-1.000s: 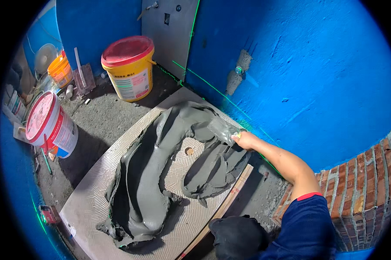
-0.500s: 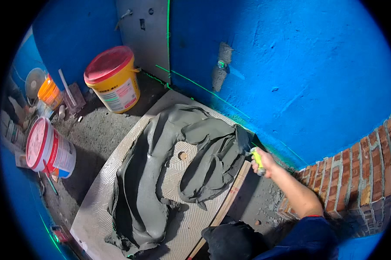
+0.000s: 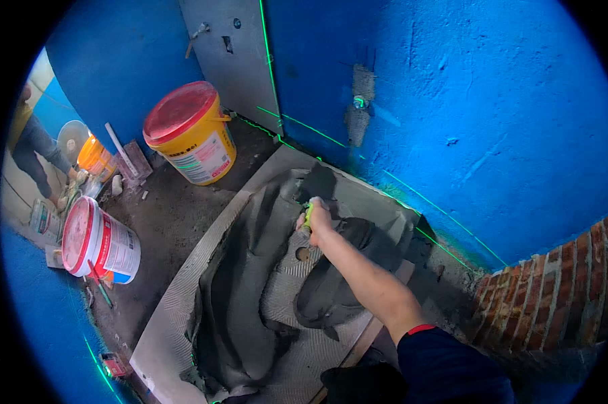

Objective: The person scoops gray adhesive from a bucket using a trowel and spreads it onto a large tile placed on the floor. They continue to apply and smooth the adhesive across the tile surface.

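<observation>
My right hand (image 3: 318,221) is closed around the yellow-green handle of a trowel (image 3: 316,183). Its dark blade lies against the grey mortar (image 3: 230,303) near the far edge of a large tile slab (image 3: 176,330). Thick mortar forms a curved ridge down the slab's left part, and another mound (image 3: 337,289) lies right of a small round hole (image 3: 302,254). Comb-like ridges mark the slab's bare surface around them. My forearm, in a dark blue sleeve with a red cuff, reaches across the right-hand mound. My left hand is out of view.
A yellow bucket (image 3: 213,158) with a red lid stands beyond the slab, a white-and-red bucket (image 3: 118,249) to its left. A wooden strip (image 3: 364,340) runs along the slab's right edge. Blue walls and brickwork (image 3: 553,289) border the right. Another person (image 3: 38,145) is at far left.
My right hand has moved left with the trowel, from the right end of the mortar to the far middle. The view has shifted, and the other person shows more at far left.
</observation>
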`<control>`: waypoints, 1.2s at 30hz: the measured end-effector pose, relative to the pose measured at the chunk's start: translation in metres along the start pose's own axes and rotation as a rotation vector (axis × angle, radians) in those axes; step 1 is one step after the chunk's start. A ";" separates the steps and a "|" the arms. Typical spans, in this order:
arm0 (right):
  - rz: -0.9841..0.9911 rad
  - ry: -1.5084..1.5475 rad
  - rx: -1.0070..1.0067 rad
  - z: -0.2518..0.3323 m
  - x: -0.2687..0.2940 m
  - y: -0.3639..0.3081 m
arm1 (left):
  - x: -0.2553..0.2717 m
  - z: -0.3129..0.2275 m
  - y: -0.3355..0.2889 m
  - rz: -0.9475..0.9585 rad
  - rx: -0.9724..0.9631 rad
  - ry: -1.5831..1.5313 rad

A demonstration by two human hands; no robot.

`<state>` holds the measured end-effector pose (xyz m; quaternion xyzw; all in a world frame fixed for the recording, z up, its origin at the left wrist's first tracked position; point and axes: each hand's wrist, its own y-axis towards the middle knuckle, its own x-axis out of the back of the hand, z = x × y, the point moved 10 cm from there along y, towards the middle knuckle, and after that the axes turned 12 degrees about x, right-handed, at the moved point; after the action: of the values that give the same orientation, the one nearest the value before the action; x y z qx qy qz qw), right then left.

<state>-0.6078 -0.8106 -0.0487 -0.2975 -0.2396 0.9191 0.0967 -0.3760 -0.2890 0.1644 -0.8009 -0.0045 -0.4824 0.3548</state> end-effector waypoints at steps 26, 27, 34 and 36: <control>0.791 -1.924 0.621 0.085 -0.033 -0.020 | 0.015 -0.007 0.012 0.114 0.301 -0.103; 0.744 -1.977 0.717 0.088 -0.042 0.008 | 0.009 -0.008 0.019 0.094 0.208 -0.077; 0.484 -1.650 0.383 0.142 -0.013 0.108 | -0.021 0.025 0.015 0.129 0.159 -0.155; 0.546 -1.384 0.192 0.112 -0.009 0.078 | -0.010 0.011 0.010 0.121 0.119 -0.047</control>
<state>-0.6696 -0.9239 -0.0042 0.3094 -0.0820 0.9044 -0.2820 -0.3692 -0.2874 0.1481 -0.7882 0.0069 -0.4400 0.4303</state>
